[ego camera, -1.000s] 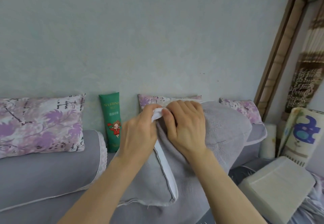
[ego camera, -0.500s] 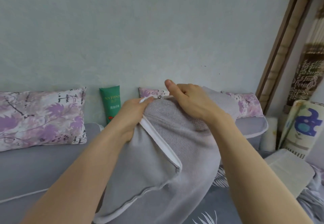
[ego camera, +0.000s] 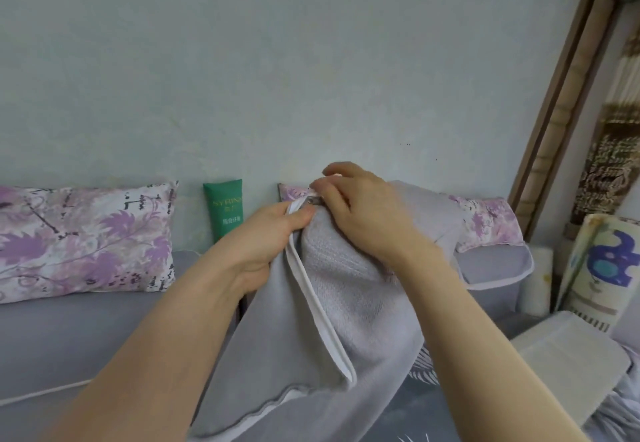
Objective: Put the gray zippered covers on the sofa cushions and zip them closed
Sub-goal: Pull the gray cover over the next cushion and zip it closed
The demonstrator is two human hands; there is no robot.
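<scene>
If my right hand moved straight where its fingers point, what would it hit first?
Most likely the metal zipper pull at the gray cover's top corner, just off the right hand's fingertips; past it, the left hand's thumb. They may already touch.

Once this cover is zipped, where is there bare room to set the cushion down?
The bare stretch of gray sofa cushion below the big floral pillow, left of the left hand gripping the gray cover, looks widest. The right is crowded: white foam block, rolled mat, small floral pillow. The green tube fills the wall gap.
</scene>
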